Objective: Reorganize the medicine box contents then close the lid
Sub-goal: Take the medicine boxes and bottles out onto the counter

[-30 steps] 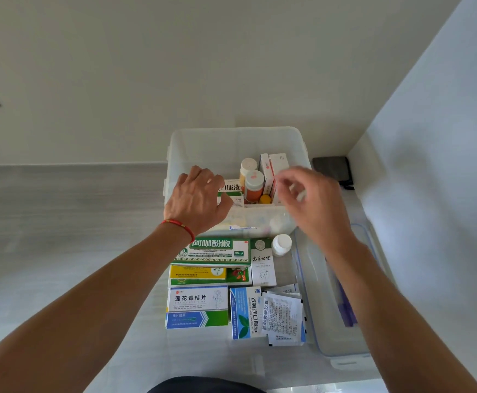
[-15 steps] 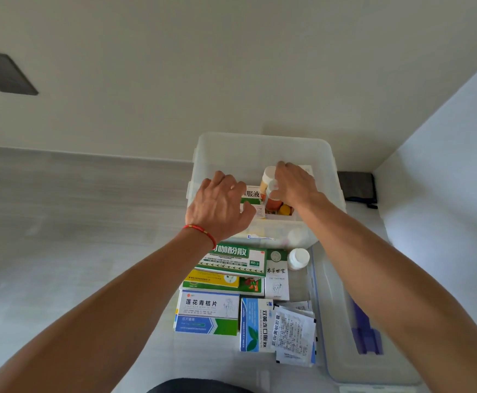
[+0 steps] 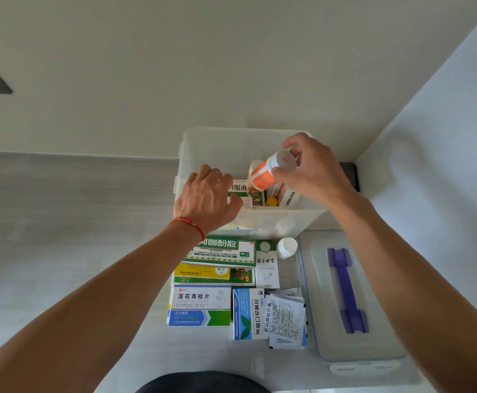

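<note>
**Now the orange bottle is out of the box**

Well, half a second ago my right hand was down inside the medicine box at the bottles; now it has come up with the orange-labelled bottle pinched by its cap end between fingers and thumb. The bottle hangs just above the box's open top, right of centre in the frame. It is tilted, its long axis running from the capped end at upper right, under my fingers, down to the base at lower left, which points toward the second bottle left standing in the box.

My left hand has stayed on the near left rim of the box, fingers curled over the edge and gripping it (steadying, I take it), beside the green-and-white carton inside.

I judge I am sorting contents out, not packing: several cartons, a white bottle and some sachets already lie on the counter below the box, in the lower middle of the frame. The lid, purple handle up, lies at lower right, well apart from the box mouth, so closing is far off.
</note>
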`<state>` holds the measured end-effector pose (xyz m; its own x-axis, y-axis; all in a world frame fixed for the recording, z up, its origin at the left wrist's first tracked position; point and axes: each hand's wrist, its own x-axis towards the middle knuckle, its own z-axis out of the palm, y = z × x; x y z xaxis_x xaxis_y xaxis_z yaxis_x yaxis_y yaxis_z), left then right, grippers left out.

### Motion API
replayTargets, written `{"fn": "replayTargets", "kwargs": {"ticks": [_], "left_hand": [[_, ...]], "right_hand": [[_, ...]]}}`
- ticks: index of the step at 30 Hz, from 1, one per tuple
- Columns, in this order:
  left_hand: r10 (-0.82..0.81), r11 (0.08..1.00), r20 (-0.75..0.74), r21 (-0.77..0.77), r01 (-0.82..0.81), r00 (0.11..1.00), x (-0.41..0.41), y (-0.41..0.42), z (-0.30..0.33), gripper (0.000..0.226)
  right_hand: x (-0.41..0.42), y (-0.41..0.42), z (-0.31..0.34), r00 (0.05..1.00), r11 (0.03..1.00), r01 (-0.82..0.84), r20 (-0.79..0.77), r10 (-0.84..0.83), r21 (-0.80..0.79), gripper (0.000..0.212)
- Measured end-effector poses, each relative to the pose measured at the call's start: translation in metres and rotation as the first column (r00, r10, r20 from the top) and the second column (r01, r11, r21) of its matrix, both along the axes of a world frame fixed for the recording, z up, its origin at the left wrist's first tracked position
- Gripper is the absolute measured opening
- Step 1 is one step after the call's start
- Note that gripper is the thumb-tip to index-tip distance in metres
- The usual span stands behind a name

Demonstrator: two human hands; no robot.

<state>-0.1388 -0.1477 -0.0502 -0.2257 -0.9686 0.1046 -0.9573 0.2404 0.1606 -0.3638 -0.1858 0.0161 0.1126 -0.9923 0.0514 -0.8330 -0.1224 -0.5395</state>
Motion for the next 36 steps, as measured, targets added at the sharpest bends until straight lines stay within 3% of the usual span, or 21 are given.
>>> {"fn": "replayTargets", "kwargs": {"ticks": [2, 4, 10, 16, 21, 24, 28, 30, 32, 36], "left_hand": [[-0.007, 1.000, -0.008, -0.007, 0.007, 1.000, 0.000, 0.001, -0.001, 0.048], [-0.011, 1.000, -0.010, -0.007, 0.011, 1.000, 0.000, 0.000, 0.000, 0.046], [-0.018, 1.000, -0.021, 0.004, 0.018, 1.000, -0.001, 0.002, 0.003, 0.048], [-0.025, 1.000, -0.035, 0.008, 0.026, 0.999, -0.001, 0.006, 0.005, 0.051], [-0.026, 1.000, -0.043, 0.006, 0.026, 0.999, 0.000, 0.006, 0.004, 0.051], [-0.023, 1.000, -0.048, 0.008, 0.024, 0.999, 0.001, 0.006, 0.004, 0.051], [-0.025, 1.000, -0.054, 0.005, 0.025, 0.998, 0.000, 0.005, 0.003, 0.048], [-0.024, 1.000, -0.053, -0.002, 0.024, 0.998, 0.000, 0.005, 0.002, 0.046], [-0.020, 1.000, -0.054, -0.003, 0.020, 0.998, 0.000, 0.004, 0.002, 0.044], [-0.016, 1.000, -0.071, -0.006, 0.015, 0.997, -0.001, 0.003, 0.002, 0.045]], "right_hand": [[-0.019, 0.033, 0.021, 0.983, 0.999, 0.037, 0.181, -0.033, -0.017, 0.042], [-0.038, 0.071, 0.032, 0.964, 0.997, 0.073, 0.256, -0.072, 0.005, 0.038], [-0.064, 0.154, -0.017, 0.978, 0.973, 0.149, 0.120, -0.171, 0.174, 0.037], [-0.059, 0.159, -0.097, 0.985, 0.942, 0.163, 0.000, -0.170, 0.292, 0.044], [-0.046, 0.165, -0.141, 0.987, 0.953, 0.163, -0.046, -0.156, 0.254, 0.051], [-0.041, 0.166, -0.148, 0.983, 0.960, 0.172, -0.107, -0.151, 0.221, 0.052], [-0.039, 0.160, -0.127, 0.988, 0.941, 0.129, -0.121, -0.095, 0.314, 0.066], [-0.036, 0.158, -0.104, 0.977, 0.934, 0.116, -0.208, -0.046, 0.339, 0.061], [-0.031, 0.154, -0.073, 0.975, 0.958, 0.057, -0.222, 0.007, 0.281, 0.043], [-0.011, 0.117, -0.006, 0.992, 0.993, -0.072, 0.097, 0.081, -0.095, 0.018]]}}
